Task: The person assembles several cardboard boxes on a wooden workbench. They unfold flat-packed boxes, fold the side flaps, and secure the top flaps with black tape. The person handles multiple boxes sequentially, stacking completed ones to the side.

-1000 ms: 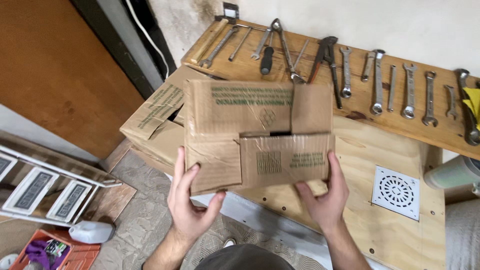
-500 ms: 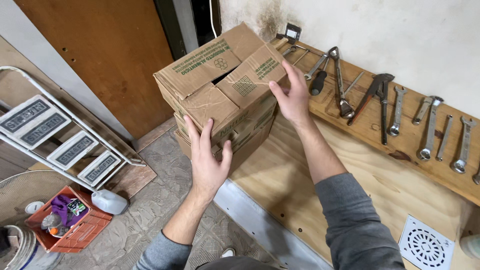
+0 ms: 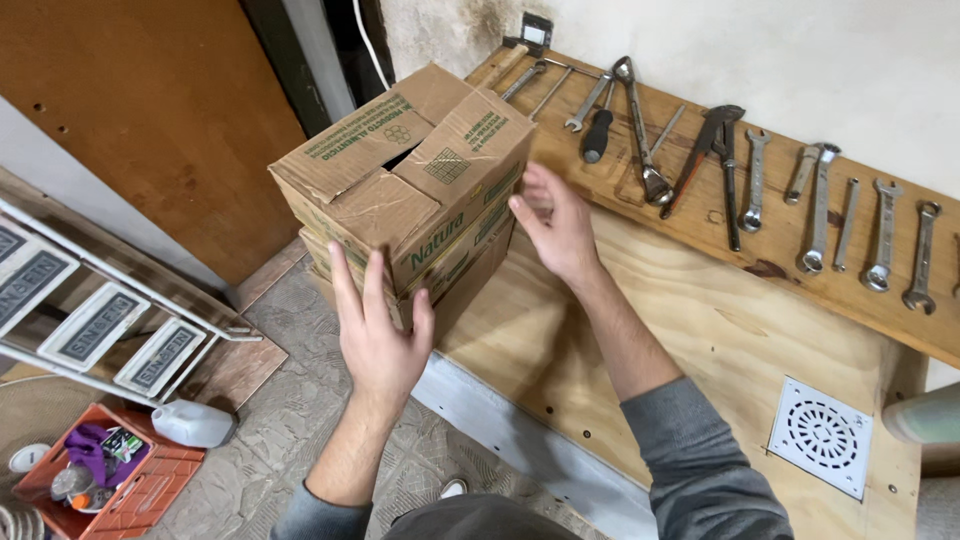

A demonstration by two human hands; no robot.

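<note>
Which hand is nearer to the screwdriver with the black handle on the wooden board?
Right. The right hand is by the cardboard box's far side, just below the screwdriver; the left hand is on the box's near corner, farther away.

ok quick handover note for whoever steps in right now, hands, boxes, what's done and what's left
Left hand: open, flat against the near corner of the top cardboard box.
Right hand: open, fingers spread, just off the box's right side; contact cannot be told.
Boxes: the top cardboard box sits on a lower cardboard box, at the left corner of the plywood bench. Its top flaps are folded over with a gap showing, no tape visible.
Done: box stacked on the bench.
Left: squaring it over the lower one, probably; flaps not sealed.
Nearby: wrenches and pliers laid along the back board.
</note>
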